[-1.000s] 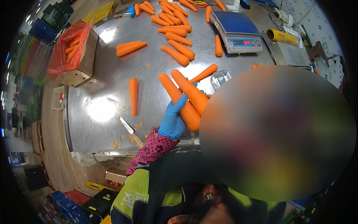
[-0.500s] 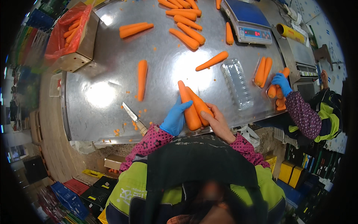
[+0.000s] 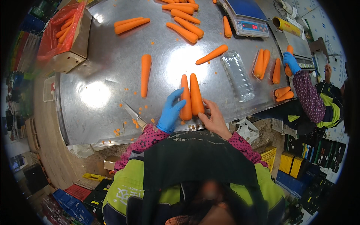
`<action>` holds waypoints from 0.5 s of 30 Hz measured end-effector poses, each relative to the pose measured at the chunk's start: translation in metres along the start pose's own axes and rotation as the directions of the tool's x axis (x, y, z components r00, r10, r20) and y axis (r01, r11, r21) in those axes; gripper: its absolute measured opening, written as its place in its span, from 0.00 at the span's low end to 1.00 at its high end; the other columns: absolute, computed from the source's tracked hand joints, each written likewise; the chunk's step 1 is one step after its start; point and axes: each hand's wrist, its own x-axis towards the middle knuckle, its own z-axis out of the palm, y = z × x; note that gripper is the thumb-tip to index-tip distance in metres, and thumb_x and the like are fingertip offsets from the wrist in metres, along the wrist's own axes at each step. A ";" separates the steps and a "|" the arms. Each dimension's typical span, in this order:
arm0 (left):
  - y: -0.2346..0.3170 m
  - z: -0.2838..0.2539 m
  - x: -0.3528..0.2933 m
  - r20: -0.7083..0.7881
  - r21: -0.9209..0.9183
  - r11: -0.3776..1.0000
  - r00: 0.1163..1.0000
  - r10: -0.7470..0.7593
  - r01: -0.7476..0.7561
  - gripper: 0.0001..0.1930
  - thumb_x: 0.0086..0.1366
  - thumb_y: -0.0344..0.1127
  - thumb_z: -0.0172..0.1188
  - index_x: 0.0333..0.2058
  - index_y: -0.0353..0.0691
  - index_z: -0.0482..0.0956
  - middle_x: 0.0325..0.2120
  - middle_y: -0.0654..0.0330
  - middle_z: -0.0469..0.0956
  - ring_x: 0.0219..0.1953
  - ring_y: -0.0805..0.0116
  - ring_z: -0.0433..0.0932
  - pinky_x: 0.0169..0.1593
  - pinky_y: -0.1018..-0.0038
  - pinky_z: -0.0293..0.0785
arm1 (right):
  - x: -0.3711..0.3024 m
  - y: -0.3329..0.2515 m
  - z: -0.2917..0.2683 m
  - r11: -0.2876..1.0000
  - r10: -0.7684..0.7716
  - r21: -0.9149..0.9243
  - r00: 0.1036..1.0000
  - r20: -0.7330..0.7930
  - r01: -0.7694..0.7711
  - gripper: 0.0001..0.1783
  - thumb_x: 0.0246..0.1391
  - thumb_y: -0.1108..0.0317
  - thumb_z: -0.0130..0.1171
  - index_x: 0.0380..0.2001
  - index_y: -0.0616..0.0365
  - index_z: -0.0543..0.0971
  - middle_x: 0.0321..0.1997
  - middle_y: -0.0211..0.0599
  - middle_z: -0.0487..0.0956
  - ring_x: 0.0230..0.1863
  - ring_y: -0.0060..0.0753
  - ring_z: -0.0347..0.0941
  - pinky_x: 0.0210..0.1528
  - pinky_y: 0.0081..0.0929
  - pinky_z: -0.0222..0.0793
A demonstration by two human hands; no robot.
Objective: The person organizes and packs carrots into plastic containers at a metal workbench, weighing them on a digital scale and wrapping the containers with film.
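Vest point(image 3: 123, 180): green, bore white lettering
Scale point(image 3: 249, 11): red digits glowed on its display
Roll point(image 3: 287, 26): yellow, with print along its side
Desk point(image 3: 108, 56): shiny metal, flecked with orange scraps
Floor point(image 3: 52, 123): brownish, with crates point(image 3: 73, 206) at lower left
Carrot pair point(image 3: 196, 97): lay side by side near the desk's front edge, between the hands
Left hand point(image 3: 170, 112): blue-gloved, partly spread, fingertips at the left carrot
Right hand point(image 3: 216, 119): bare, loosely curved, thumb by the right carrot's thick end
Knife point(image 3: 131, 112): lay left of the left hand
Tray point(image 3: 239, 77): clear, beyond the right hand
Box point(image 3: 71, 62): red-lined, held carrots
Co-worker's hand point(image 3: 291, 62): blue-gloved, at another carrot point(image 3: 288, 68)
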 end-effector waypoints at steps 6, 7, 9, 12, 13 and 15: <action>-0.030 -0.018 -0.009 -0.081 0.323 0.944 0.992 0.102 -0.070 0.38 0.59 0.31 0.66 0.68 0.39 0.61 0.60 0.53 0.65 0.61 0.60 0.66 0.61 0.66 0.69 | 0.012 -0.001 0.008 0.929 -0.018 -0.368 0.998 0.053 0.037 0.46 0.51 0.56 0.68 0.69 0.55 0.58 0.53 0.52 0.70 0.51 0.54 0.72 0.52 0.46 0.71; -0.028 -0.016 -0.010 -0.077 0.373 0.926 0.992 0.096 -0.060 0.40 0.58 0.31 0.68 0.68 0.39 0.60 0.60 0.52 0.65 0.61 0.60 0.67 0.59 0.66 0.71 | 0.014 0.003 0.010 0.928 0.005 -0.371 0.998 0.056 0.016 0.48 0.50 0.55 0.69 0.69 0.54 0.56 0.52 0.52 0.71 0.50 0.54 0.72 0.51 0.46 0.71; -0.023 -0.006 -0.010 -0.073 0.469 0.879 0.989 0.130 -0.080 0.43 0.55 0.34 0.70 0.69 0.39 0.60 0.60 0.48 0.65 0.60 0.55 0.68 0.60 0.64 0.70 | 0.019 0.011 0.006 0.927 -0.069 -0.367 0.997 0.037 0.078 0.45 0.50 0.56 0.69 0.67 0.55 0.60 0.48 0.50 0.73 0.47 0.50 0.74 0.48 0.42 0.73; -0.035 -0.008 -0.006 -0.028 0.654 0.726 0.953 0.303 -0.212 0.47 0.52 0.37 0.72 0.69 0.39 0.58 0.60 0.44 0.66 0.58 0.48 0.69 0.60 0.59 0.69 | 0.029 -0.017 -0.020 0.937 -0.126 -0.331 0.992 -0.014 0.114 0.35 0.51 0.58 0.68 0.59 0.62 0.70 0.44 0.49 0.77 0.42 0.42 0.77 0.44 0.35 0.74; -0.041 -0.008 -0.004 0.010 0.714 0.647 0.928 0.372 -0.267 0.48 0.52 0.38 0.72 0.70 0.40 0.58 0.60 0.42 0.66 0.58 0.46 0.69 0.60 0.58 0.69 | 0.034 -0.036 -0.035 0.942 -0.132 -0.315 0.990 -0.041 0.112 0.31 0.51 0.60 0.68 0.56 0.65 0.74 0.43 0.49 0.79 0.41 0.39 0.78 0.42 0.33 0.75; -0.037 -0.006 -0.002 -0.002 0.699 0.675 0.944 0.331 -0.235 0.49 0.51 0.39 0.73 0.70 0.40 0.57 0.60 0.41 0.67 0.58 0.44 0.68 0.61 0.55 0.67 | 0.048 -0.060 -0.064 0.948 -0.152 -0.296 0.984 -0.089 0.119 0.25 0.51 0.58 0.67 0.48 0.63 0.79 0.34 0.45 0.80 0.31 0.38 0.78 0.35 0.31 0.73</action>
